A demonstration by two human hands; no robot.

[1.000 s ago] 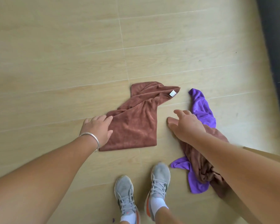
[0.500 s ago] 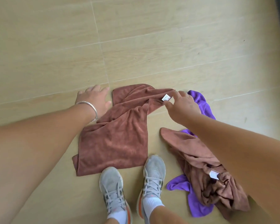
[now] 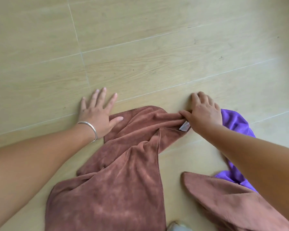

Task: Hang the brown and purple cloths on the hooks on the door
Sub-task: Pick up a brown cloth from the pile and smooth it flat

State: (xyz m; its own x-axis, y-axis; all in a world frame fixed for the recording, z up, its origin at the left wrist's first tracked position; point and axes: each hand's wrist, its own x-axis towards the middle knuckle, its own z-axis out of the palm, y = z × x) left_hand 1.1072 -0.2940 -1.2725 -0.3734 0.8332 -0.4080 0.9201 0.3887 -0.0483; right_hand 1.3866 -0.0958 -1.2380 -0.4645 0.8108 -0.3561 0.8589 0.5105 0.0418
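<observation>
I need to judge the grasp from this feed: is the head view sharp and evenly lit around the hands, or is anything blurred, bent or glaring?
Head view: light is soft and even, with no glare or hard shadows; the right hand and the brown cloth's tag are slightly soft; the floor seams bow from wide-angle distortion; the forearms loom large at the edges.

— What is seen underneath everything?
— A pale wood-look tiled floor (image 3: 140,47), crossed by thin grout lines.
— And at six o'clock?
— The toe of a grey shoe (image 3: 177,226) is cut off by the frame edge.
</observation>
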